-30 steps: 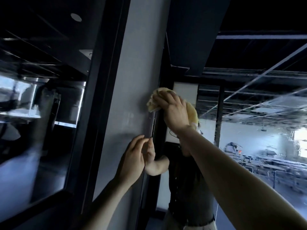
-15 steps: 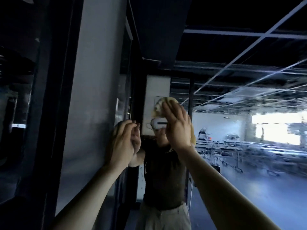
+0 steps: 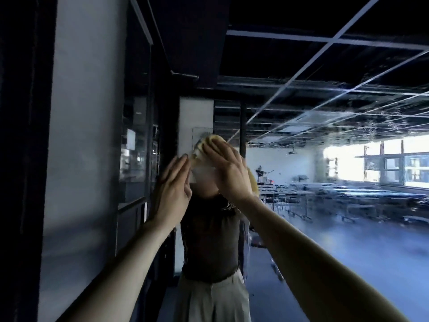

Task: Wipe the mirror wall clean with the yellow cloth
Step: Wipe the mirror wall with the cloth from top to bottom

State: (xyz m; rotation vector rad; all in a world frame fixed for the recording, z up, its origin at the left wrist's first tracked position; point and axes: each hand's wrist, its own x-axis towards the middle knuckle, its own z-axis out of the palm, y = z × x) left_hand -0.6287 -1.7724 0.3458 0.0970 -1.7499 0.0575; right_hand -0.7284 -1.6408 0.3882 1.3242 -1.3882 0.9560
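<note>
The mirror wall [image 3: 325, 205] fills the view ahead and reflects a person in a dark top and pale trousers. My right hand [image 3: 228, 171] presses the yellow cloth [image 3: 253, 182] flat against the glass at head height, fingers spread over it. Only the cloth's edges show, above the fingertips and beside the wrist. My left hand [image 3: 170, 194] lies flat on the mirror just left of the cloth, fingers straight and together, holding nothing.
A grey pillar [image 3: 86, 159] with dark frames [image 3: 23, 159] borders the mirror on the left. The glass reflects a large room with tables [image 3: 348, 196], bright windows [image 3: 383, 163] and a grid ceiling.
My right hand has slid the cloth rightward off the mirror's left edge onto the glass. My left hand followed it and rose slightly. The view has turned right.
</note>
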